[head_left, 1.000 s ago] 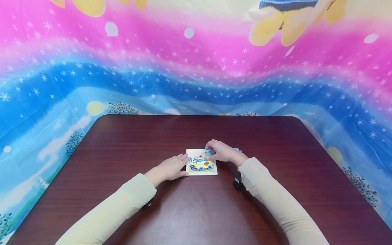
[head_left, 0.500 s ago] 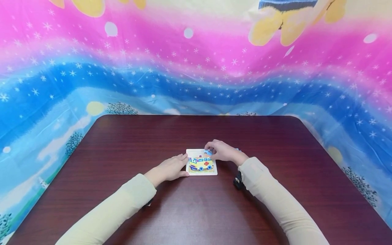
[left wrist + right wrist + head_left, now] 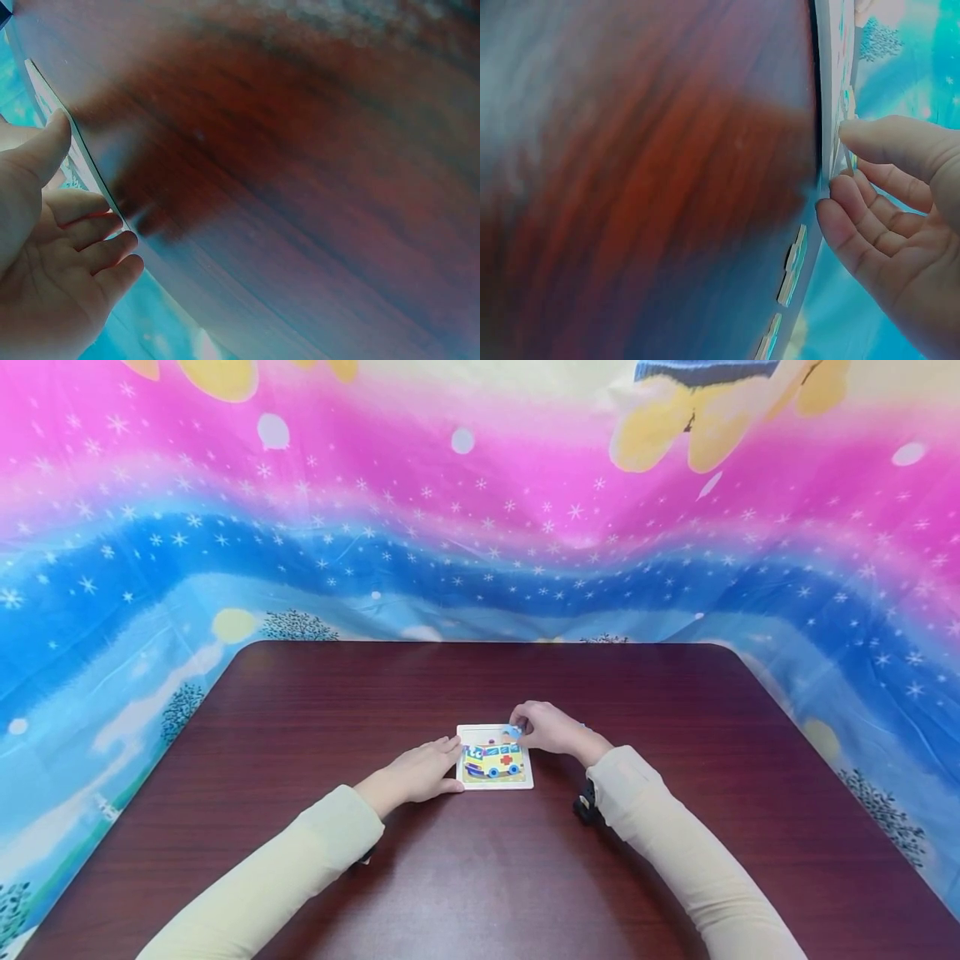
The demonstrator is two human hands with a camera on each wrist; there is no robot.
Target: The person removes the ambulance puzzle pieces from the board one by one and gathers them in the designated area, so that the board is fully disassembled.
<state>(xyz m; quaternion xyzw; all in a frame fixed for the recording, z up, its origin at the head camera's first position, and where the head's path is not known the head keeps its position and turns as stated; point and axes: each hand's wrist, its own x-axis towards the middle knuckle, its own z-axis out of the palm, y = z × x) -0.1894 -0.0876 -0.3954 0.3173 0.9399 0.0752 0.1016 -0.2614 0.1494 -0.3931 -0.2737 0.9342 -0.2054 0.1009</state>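
A square jigsaw puzzle with a white frame (image 3: 497, 787) lies on the table, showing a yellow ambulance with a red cross. My left hand (image 3: 414, 772) rests along the frame's left side, thumb near the front corner and fingers farther back. In the left wrist view, its thumb and fingertips meet the frame's thin edge. At the back right corner, my right hand (image 3: 551, 727) pinches a blue puzzle piece (image 3: 513, 732) between thumb and fingers. The right wrist view shows this piece (image 3: 850, 160) tilted at the frame; the fingers partly hide it.
Loose puzzle pieces (image 3: 793, 266) lie on the dark wooden table (image 3: 480, 877) to the right of the frame, mostly hidden behind the right wrist in the head view. A colourful cloth (image 3: 480, 527) hangs around the table's back and sides.
The right hand first shifts slightly left over the back right corner, then slightly right, with the blue puzzle piece still pinched. The left hand and the frame stay in place.
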